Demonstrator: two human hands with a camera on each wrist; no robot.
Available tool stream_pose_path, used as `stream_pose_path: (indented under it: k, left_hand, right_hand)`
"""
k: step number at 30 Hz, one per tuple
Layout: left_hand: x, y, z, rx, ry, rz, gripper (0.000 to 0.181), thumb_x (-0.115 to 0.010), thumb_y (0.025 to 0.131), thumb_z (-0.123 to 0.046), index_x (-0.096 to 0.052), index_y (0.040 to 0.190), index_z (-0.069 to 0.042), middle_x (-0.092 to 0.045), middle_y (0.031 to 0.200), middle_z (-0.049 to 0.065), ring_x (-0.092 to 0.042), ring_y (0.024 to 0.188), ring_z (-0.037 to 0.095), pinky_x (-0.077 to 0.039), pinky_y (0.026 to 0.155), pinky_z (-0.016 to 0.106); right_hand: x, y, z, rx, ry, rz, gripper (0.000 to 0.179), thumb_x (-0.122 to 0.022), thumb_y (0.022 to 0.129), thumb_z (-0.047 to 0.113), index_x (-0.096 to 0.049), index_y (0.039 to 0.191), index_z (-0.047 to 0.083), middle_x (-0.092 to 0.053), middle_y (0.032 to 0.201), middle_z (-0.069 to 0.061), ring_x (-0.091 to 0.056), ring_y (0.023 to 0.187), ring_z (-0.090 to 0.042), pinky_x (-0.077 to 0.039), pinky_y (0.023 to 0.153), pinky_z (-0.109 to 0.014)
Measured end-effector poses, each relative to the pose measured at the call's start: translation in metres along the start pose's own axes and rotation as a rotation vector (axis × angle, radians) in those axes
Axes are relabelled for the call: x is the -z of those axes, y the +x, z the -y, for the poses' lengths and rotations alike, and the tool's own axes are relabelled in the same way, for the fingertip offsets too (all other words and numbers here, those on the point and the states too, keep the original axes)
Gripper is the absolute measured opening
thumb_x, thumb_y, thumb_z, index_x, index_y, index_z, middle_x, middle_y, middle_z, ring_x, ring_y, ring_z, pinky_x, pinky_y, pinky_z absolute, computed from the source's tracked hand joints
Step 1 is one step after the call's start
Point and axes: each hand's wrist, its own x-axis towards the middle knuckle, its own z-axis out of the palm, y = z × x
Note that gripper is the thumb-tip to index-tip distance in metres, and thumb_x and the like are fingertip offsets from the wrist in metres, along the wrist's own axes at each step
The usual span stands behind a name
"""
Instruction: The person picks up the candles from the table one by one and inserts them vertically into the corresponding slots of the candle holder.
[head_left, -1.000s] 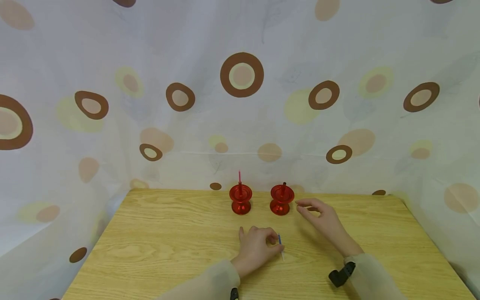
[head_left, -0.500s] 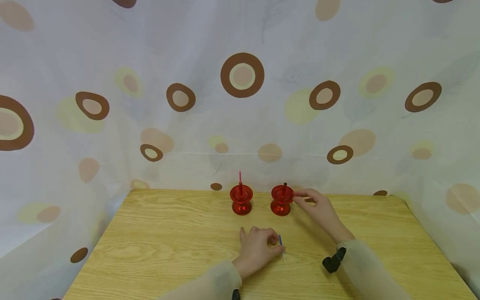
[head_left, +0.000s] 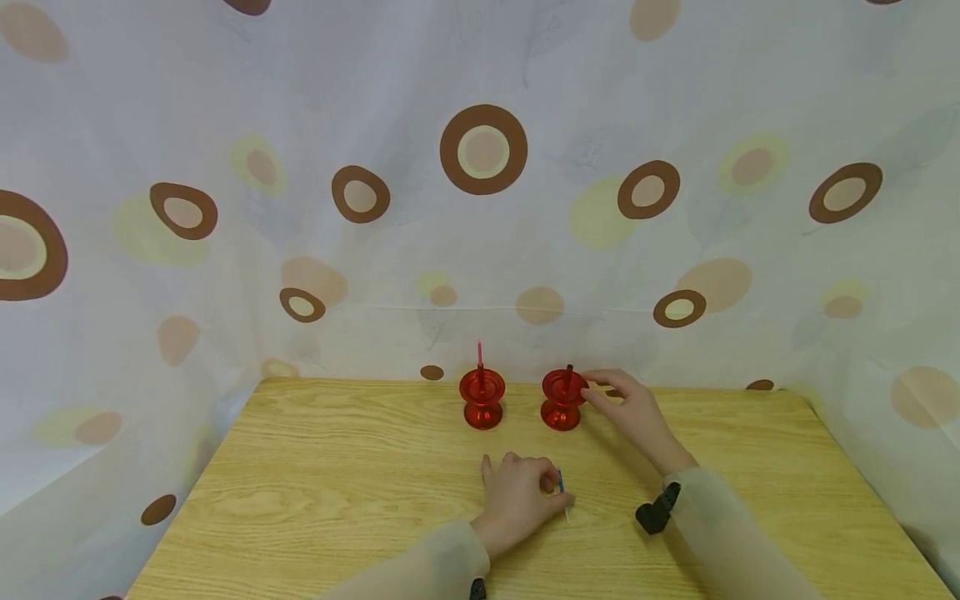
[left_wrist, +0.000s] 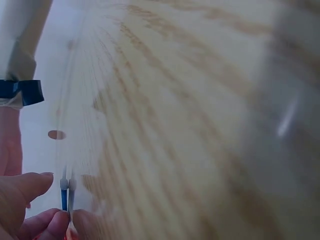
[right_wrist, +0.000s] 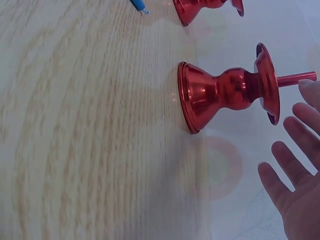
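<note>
My left hand [head_left: 520, 496] is low over the table with its thumb across a thin blue candle with a white end [head_left: 562, 485]. In the left wrist view, the candle [left_wrist: 64, 197] lies along the tabletop, and a gap shows between it and my thumb. My right hand [head_left: 628, 406] reaches to the rim of the right red candlestick [head_left: 561, 414]. In the right wrist view, the thumb tip is beside the top of its upright tube [right_wrist: 295, 79], and the fingers [right_wrist: 280, 165] spread past the dish. Whether the thumb touches is unclear.
Left of that one stands a second red candlestick [head_left: 482, 414] with a pink candle [head_left: 480, 354] upright in its tube. Both stand near the wooden table's [head_left: 337, 467] back edge. Behind them hangs a patterned cloth [head_left: 405, 267].
My right hand has moved left and away from me, up to the right candlestick's rim. My left hand has slid slightly right, while the blue candle has stayed in place.
</note>
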Motion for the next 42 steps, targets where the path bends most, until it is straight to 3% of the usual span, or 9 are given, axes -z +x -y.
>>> stream_pose_path:
  k: [7, 20, 29, 36, 42]
  left_hand:
    - [-0.004, 0.004, 0.000, 0.009, 0.023, 0.014, 0.023, -0.085, 0.085, -0.044, -0.072, 0.081, -0.026, -0.052, 0.064, -0.023, -0.054, 0.083, 0.012, -0.023, 0.105, 0.085]
    - [-0.009, 0.013, 0.000, 0.038, 0.105, 0.057, 0.033, -0.086, 0.084, -0.047, -0.061, 0.076, -0.026, -0.049, 0.063, -0.016, -0.054, 0.081, 0.016, -0.023, 0.106, 0.084]
    - [0.000, 0.010, 0.002, 0.051, 0.058, 0.094, 0.025, -0.085, 0.087, -0.038, -0.067, 0.077, -0.024, -0.051, 0.063, -0.016, -0.048, 0.077, 0.012, -0.021, 0.107, 0.083]
    - [0.008, 0.008, 0.001, 0.049, 0.018, 0.113, 0.022, -0.086, 0.088, -0.030, -0.071, 0.075, -0.021, -0.056, 0.061, -0.016, -0.053, 0.073, 0.010, -0.022, 0.108, 0.083]
    - [0.009, 0.012, 0.001, 0.013, 0.124, 0.123, 0.027, -0.084, 0.089, -0.028, -0.066, 0.069, -0.022, -0.056, 0.062, -0.014, -0.055, 0.071, 0.012, -0.024, 0.107, 0.083]
  right_hand:
    - [-0.003, 0.004, -0.002, -0.004, 0.004, 0.011, 0.035, -0.070, 0.102, 0.023, -0.070, 0.132, 0.006, -0.066, 0.136, -0.017, -0.057, 0.124, -0.039, -0.049, 0.102, -0.060]
    - [-0.008, 0.006, -0.007, -0.017, 0.003, 0.019, 0.037, -0.070, 0.102, 0.024, -0.069, 0.134, 0.006, -0.065, 0.137, -0.017, -0.057, 0.124, -0.038, -0.049, 0.102, -0.058]
    - [-0.007, 0.006, -0.009, -0.013, -0.009, 0.018, 0.036, -0.069, 0.103, 0.023, -0.069, 0.134, 0.005, -0.065, 0.137, -0.017, -0.058, 0.123, -0.038, -0.049, 0.102, -0.058]
    - [-0.006, 0.005, -0.009, -0.006, -0.012, 0.016, 0.035, -0.068, 0.103, 0.022, -0.069, 0.134, 0.005, -0.066, 0.136, -0.018, -0.058, 0.122, -0.039, -0.050, 0.101, -0.059]
    - [-0.007, 0.005, -0.010, -0.011, -0.018, 0.018, 0.035, -0.068, 0.103, 0.022, -0.069, 0.134, 0.005, -0.065, 0.137, -0.018, -0.058, 0.122, -0.038, -0.050, 0.101, -0.057]
